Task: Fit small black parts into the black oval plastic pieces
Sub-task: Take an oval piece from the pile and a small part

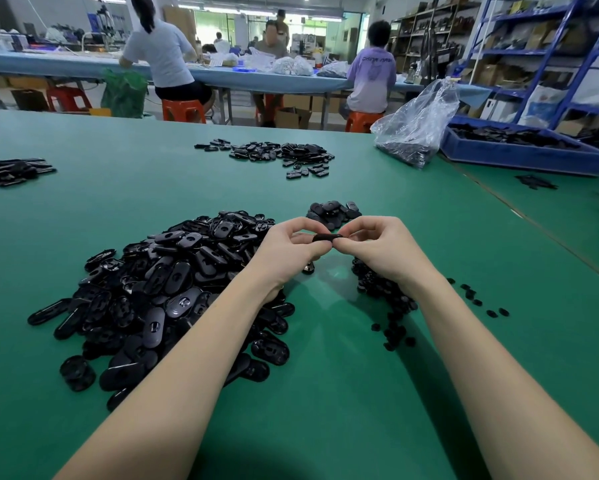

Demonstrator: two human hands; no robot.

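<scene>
The green work table (343, 393) carries the whole job, with a blue bin (519, 152) of dark parts and a clear plastic bag (419, 129) at its far right edge. The large heap of black oval pieces (159, 289) lies to the left under the left forearm, and by its bulk it appears to be the unfitted stock, so most of the work is judged outstanding. A flatter spread of oval pieces (273, 154) lies well beyond, with another batch (10, 171) at far left; whether either is finished cannot be told. A small stack of ovals (334, 211) sits just behind the hands and is likely the completed lot, which would put progress at an early stage. The loose pile of small black parts (384, 296) lies under the right wrist, with strays scattered to its right. The left hand (287, 247) and right hand (377, 247) meet above the table between the two piles, fingers curled, each pinching one end of a single black oval piece (326, 238). That piece is held edge-on, roughly level, its long axis running left to right between the two hands. Whether a small part is already seated in it cannot be seen, the fingers cover the faces
</scene>
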